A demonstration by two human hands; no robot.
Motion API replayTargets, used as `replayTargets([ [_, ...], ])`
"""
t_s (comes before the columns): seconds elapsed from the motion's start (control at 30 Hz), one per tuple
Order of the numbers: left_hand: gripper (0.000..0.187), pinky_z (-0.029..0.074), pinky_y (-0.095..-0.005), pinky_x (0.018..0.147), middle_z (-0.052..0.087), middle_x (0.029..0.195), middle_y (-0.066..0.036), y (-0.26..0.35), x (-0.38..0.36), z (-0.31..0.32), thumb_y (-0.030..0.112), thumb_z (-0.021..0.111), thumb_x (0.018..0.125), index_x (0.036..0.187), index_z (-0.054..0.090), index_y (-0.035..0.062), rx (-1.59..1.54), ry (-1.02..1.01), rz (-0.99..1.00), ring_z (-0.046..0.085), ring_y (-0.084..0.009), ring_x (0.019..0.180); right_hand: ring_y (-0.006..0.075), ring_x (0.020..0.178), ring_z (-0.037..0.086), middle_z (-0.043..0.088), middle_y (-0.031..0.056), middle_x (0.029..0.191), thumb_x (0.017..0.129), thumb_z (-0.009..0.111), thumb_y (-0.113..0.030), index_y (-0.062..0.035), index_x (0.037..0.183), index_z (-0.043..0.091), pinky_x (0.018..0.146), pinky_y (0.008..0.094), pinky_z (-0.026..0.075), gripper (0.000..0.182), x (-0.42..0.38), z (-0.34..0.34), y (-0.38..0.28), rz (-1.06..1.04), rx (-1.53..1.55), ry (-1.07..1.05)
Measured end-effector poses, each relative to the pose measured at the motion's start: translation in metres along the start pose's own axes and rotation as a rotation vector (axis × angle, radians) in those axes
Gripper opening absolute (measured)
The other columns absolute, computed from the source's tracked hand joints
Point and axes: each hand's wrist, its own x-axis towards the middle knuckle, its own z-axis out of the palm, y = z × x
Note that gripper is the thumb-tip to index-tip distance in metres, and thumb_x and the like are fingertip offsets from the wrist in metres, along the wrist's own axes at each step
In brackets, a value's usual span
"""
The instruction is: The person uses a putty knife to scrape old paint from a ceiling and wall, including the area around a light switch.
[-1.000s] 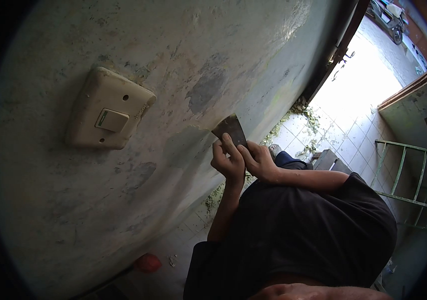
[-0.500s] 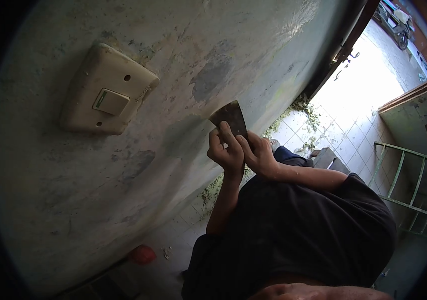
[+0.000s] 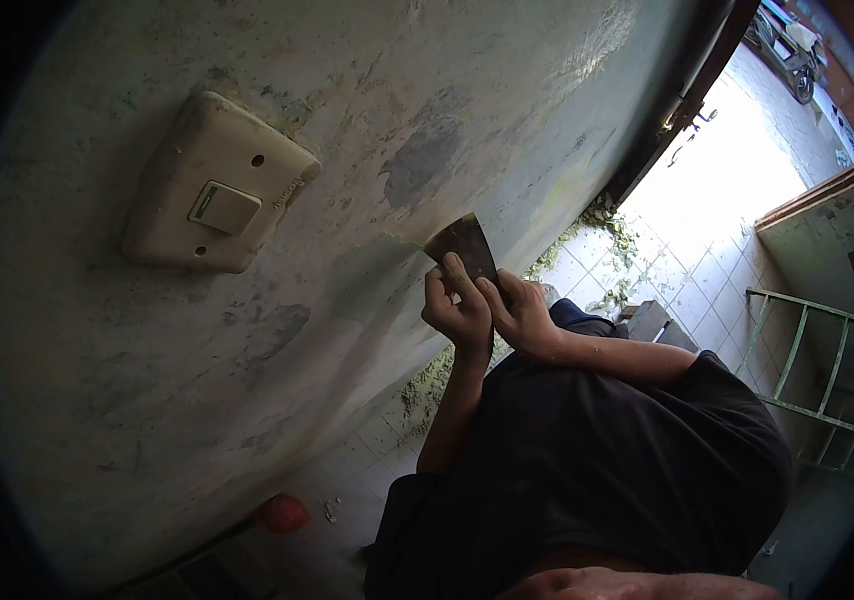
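A dark, flat scraper (image 3: 467, 243) with a flared blade is held in both hands. Its wide edge is close to the peeling wall (image 3: 347, 330); whether it touches cannot be made out. My left hand (image 3: 459, 305) is closed on it, with the thumb against the blade's face. My right hand (image 3: 527, 318) grips its lower end from the other side, close against the left hand. The scraper's handle part is hidden by the fingers. Bare grey patches (image 3: 423, 160) show where the wall's coating is gone.
A light switch (image 3: 222, 190) protrudes from the wall at left. Flakes (image 3: 427, 390) lie on the tiled floor (image 3: 697, 280) along the wall's foot. A green metal frame (image 3: 817, 370) stands at right, a red object (image 3: 284, 513) below. Beyond the bright doorway is a motorbike (image 3: 792, 60).
Both hands and the scraper have shifted slightly down and to the right in view. The view itself has moved a little; the grip looks the same.
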Motion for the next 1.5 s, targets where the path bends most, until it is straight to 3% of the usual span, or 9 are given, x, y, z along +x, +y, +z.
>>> replayTargets([
  [0.03, 0.033, 0.04, -0.0276, 0.053, 0.063, 0.071, -0.003, 0.004, 0.003, -0.001, 0.019, 0.063, 0.108, 0.083, 0.061, -0.0026, 0.002, -0.003, -0.006, 0.051, -0.0067, 0.062, 0.024, 0.049, 0.05, 0.049, 0.0194, 0.059, 0.103, 0.065, -0.024, 0.0003, 0.077, 0.051, 0.05, 0.0405, 0.038, 0.039, -0.002, 0.0, 0.001, -0.015, -0.003, 0.012],
  [0.07, 0.034, 0.04, -0.0275, 0.052, 0.062, 0.07, -0.002, 0.007, 0.003, -0.001, 0.019, 0.064, 0.107, 0.082, 0.061, -0.0024, -0.014, 0.006, -0.005, 0.051, -0.0065, 0.061, 0.024, 0.049, 0.05, 0.049, 0.0194, 0.059, 0.103, 0.065, -0.024, 0.0003, 0.077, 0.051, 0.05, 0.0405, 0.038, 0.039, -0.006, 0.0, 0.0, -0.002, -0.005, 0.005],
  [0.13, 0.034, 0.039, -0.0274, 0.051, 0.062, 0.069, -0.002, 0.01, 0.004, 0.002, 0.02, 0.064, 0.107, 0.081, 0.06, -0.0022, -0.033, 0.018, -0.008, 0.05, -0.0062, 0.06, 0.0466, 0.06, 0.059, 0.054, 0.027, 0.064, 0.103, 0.064, -0.026, 0.0025, 0.081, 0.053, 0.055, 0.0474, 0.043, 0.038, -0.002, -0.005, -0.011, 0.1, 0.032, -0.046],
  [0.47, 0.03, 0.048, -0.0276, 0.059, 0.065, 0.076, -0.004, 0.056, 0.031, -0.004, 0.021, 0.064, 0.107, 0.087, 0.062, -0.0024, -0.145, 0.128, 0.011, 0.058, -0.0088, 0.067, 0.0477, 0.062, 0.059, 0.054, 0.0269, 0.064, 0.102, 0.065, -0.026, 0.0016, 0.081, 0.051, 0.056, 0.0466, 0.045, 0.038, 0.017, -0.012, -0.049, 0.012, 0.076, -0.073],
  [0.93, 0.033, 0.045, -0.0306, 0.05, 0.066, 0.066, -0.008, 0.002, -0.005, 0.001, 0.02, 0.065, 0.106, 0.082, 0.063, -0.0026, 0.043, 0.042, 0.015, 0.06, -0.0129, 0.055, 0.0474, 0.06, 0.057, 0.053, 0.0272, 0.064, 0.104, 0.064, -0.028, 0.0027, 0.081, 0.052, 0.055, 0.0471, 0.042, 0.04, -0.004, -0.005, 0.007, 0.049, 0.035, -0.072],
  [1.0, 0.04, 0.033, -0.029, 0.05, 0.055, 0.064, 0.001, 0.004, -0.005, 0.003, 0.024, 0.064, 0.107, 0.077, 0.057, -0.0009, 0.007, 0.059, -0.011, 0.044, -0.0071, 0.056, 0.0467, 0.06, 0.057, 0.052, 0.0271, 0.063, 0.104, 0.064, -0.027, 0.0028, 0.081, 0.052, 0.055, 0.0471, 0.042, 0.04, -0.004, -0.004, 0.008, 0.041, 0.021, -0.069],
  [1.23, 0.037, 0.032, -0.0273, 0.05, 0.055, 0.064, 0.001, 0.009, -0.003, 0.0, 0.022, 0.064, 0.108, 0.078, 0.058, -0.0003, -0.028, 0.067, 0.015, 0.043, -0.0051, 0.057, 0.0473, 0.059, 0.056, 0.052, 0.0256, 0.063, 0.104, 0.063, -0.027, 0.0021, 0.082, 0.052, 0.053, 0.0478, 0.04, 0.038, -0.004, -0.009, 0.005, 0.053, 0.048, -0.109],
  [1.3, 0.03, 0.045, -0.0271, 0.052, 0.067, 0.067, -0.007, 0.017, 0.0, -0.009, 0.016, 0.067, 0.104, 0.081, 0.063, -0.0017, -0.042, 0.062, 0.047, 0.058, -0.0083, 0.057, 0.0404, 0.054, 0.062, 0.056, 0.0219, 0.06, 0.106, 0.061, -0.025, 0.001, 0.083, 0.051, 0.051, 0.0442, 0.044, 0.036, -0.005, -0.01, 0.004, -0.101, 0.099, -0.129],
  [1.5, 0.03, 0.043, -0.024, 0.055, 0.065, 0.071, -0.002, 0.04, 0.019, -0.011, 0.016, 0.065, 0.106, 0.083, 0.063, -0.0019, -0.133, 0.077, 0.005, 0.055, -0.0048, 0.063, 0.0193, 0.05, 0.069, 0.064, 0.0124, 0.056, 0.108, 0.058, -0.022, -0.0007, 0.081, 0.05, 0.045, 0.0333, 0.051, 0.035, 0.008, -0.022, -0.037, 0.001, 0.255, -0.263],
])
